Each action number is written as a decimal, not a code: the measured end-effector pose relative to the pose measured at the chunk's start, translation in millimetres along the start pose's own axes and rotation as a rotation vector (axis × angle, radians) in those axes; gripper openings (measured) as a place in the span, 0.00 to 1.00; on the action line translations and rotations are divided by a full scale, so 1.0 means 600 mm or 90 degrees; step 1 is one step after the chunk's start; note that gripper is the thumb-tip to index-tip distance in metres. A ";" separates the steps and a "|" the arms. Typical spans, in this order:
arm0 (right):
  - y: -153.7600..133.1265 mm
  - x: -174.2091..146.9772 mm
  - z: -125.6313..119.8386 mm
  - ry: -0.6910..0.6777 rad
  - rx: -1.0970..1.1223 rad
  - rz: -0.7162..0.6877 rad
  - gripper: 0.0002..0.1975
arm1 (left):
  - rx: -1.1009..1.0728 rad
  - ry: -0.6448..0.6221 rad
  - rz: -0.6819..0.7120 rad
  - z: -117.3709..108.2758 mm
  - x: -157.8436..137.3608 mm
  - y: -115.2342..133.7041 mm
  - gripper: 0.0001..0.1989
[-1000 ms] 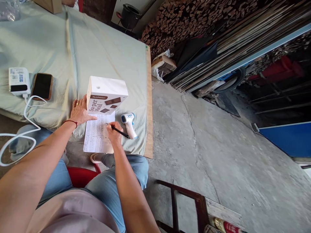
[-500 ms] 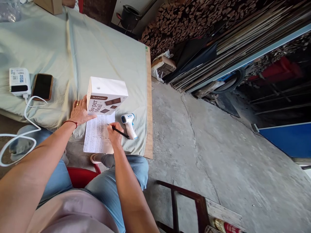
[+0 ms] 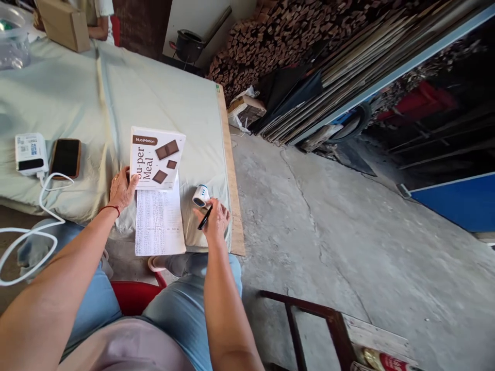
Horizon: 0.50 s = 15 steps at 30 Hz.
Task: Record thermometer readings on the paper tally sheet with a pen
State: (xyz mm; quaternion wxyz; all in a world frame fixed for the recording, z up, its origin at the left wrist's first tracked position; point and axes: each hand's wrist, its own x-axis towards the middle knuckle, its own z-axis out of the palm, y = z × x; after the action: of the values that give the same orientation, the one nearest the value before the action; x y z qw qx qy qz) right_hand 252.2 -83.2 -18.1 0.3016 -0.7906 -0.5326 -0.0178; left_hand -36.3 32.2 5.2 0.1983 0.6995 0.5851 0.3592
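Box (image 3: 158,154) sits in left grip (image 3: 122,190), pen (image 3: 204,219) in right grip (image 3: 217,220).

Your left arm (image 3: 73,263) bare, in from the lower-left edge, slanting up and right. Left hand (image 3: 122,189) left of centre, back partly showing, thumb and fingers drawn together in a grip. Your right arm (image 3: 224,304) bare, up from the bottom edge near the middle, leaning slightly left. Right hand (image 3: 216,219) below centre, lower than the left, fingers bent, thumb angled leftward.

Grey concrete floor (image 3: 367,247) (cracked) — split firewood (image 3: 247,51) stacked behind.
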 end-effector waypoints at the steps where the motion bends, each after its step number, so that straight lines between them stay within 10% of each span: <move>1: 0.005 0.006 -0.004 -0.032 -0.010 -0.009 0.12 | 0.010 0.006 -0.006 -0.001 0.002 0.000 0.27; 8: 0.004 0.038 -0.019 -0.127 0.110 0.004 0.11 | 0.076 0.009 0.002 -0.010 0.015 0.004 0.24; 15: -0.156 0.022 -0.025 -0.021 0.757 0.096 0.21 | 0.095 0.012 0.010 -0.010 0.023 0.000 0.26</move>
State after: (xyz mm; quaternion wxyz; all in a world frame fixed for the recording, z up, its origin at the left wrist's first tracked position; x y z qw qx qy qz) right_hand 182.6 -56.3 41.7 0.6844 -0.5224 -0.3980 0.3167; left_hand -39.9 44.5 13.2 0.1376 0.7135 0.6067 0.3225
